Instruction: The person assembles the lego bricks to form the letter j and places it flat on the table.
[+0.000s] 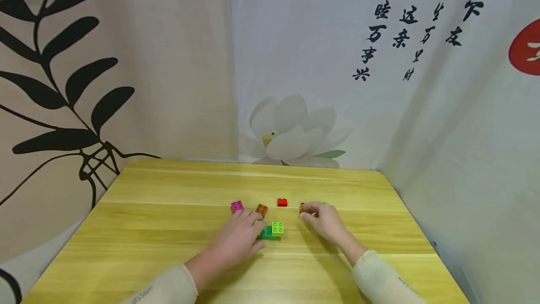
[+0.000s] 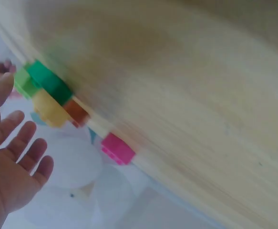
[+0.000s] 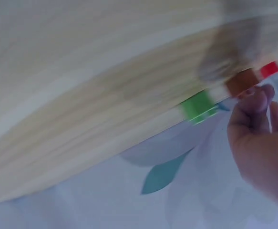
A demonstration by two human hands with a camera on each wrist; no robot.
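Observation:
My left hand (image 1: 237, 239) hovers beside a dark green block (image 1: 266, 232) with a lime block (image 1: 277, 228) attached on its right. In the left wrist view its fingers are spread and relaxed, and a yellow block (image 2: 50, 109) shows against the green one; the head view hides that yellow block behind the hand. A brown block (image 1: 262, 210) lies just beyond the left fingertips, with a magenta block (image 1: 237, 206) left of it. Farther right, my right hand (image 1: 326, 222) pinches another brown block (image 3: 242, 83) between thumb and fingers, low over the table.
A red block (image 1: 282, 202) sits between the two brown ones, toward the back. A green block (image 3: 198, 107) stands behind the right hand, mostly covered in the head view. The wooden table (image 1: 177, 191) ends at a printed curtain (image 1: 185, 60).

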